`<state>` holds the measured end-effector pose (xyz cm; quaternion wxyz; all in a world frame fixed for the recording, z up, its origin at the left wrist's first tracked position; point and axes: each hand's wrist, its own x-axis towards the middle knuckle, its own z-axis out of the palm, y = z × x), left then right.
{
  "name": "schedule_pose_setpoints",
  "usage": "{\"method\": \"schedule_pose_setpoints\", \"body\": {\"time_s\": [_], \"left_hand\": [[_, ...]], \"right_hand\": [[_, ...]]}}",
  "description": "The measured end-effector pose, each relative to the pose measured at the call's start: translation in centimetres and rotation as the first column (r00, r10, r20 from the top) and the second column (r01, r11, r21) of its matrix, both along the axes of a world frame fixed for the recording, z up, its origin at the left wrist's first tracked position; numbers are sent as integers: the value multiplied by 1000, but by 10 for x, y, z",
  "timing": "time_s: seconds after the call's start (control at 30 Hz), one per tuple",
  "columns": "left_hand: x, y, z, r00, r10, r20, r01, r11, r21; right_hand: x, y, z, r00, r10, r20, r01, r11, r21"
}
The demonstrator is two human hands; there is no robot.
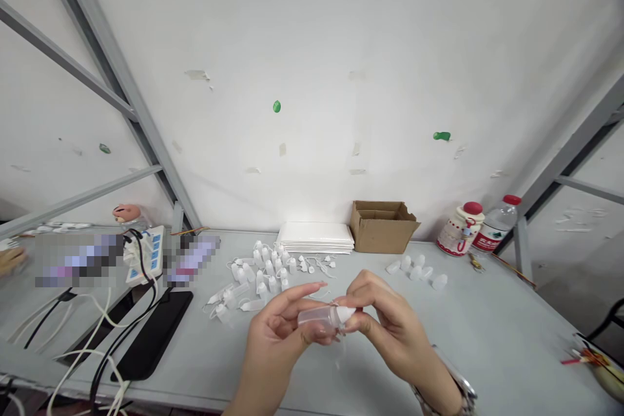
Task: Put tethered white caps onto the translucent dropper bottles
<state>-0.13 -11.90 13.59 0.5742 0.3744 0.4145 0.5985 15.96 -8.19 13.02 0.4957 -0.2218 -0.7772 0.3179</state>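
Note:
My left hand (275, 333) is closed around the body of a small translucent plastic squeeze bottle (312, 316), held on its side above the table, with the index finger stretched out. The fingers of my right hand (383, 315) pinch the white cap (345, 316) at the bottle's right end. A thin clear strip hangs below it. Beyond my left hand a group of similar capped bottles (270, 266) stands and lies on the table. White caps with thin straps (312, 265) lie just right of them. Several loose translucent caps (416, 272) sit beyond my right hand.
Against the wall are a white stack of flat sheets (316, 238) and an open cardboard box (383, 231). A decorated jar (458, 231) and a water bottle (497, 224) stand at right. A black phone (153, 336), cables and a power strip (146, 257) occupy the left.

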Motion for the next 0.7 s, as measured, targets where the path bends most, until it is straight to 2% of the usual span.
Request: {"method": "schedule_pose_setpoints", "body": {"time_s": [0.13,0.33,0.5,0.57,0.7], "left_hand": [[2,1,-5,999,42,13,-42,999,4],[-5,8,-11,994,-106,-19,105,992,-65],[-3,7,-6,997,-74,-20,72,994,-85],[0,6,-2,999,-29,-32,26,997,-79],[5,6,0,997,38,-68,-43,997,-68]], "right_hand": [[-2,-1,-6,999,-13,-50,13,1000,-6],[10,4,2,995,65,70,-72,992,107],[14,10,6,984,132,117,-137,990,32],[11,12,4,989,110,95,-113,993,23],[1,12,-8,999,-38,28,38,999,-30]]}}
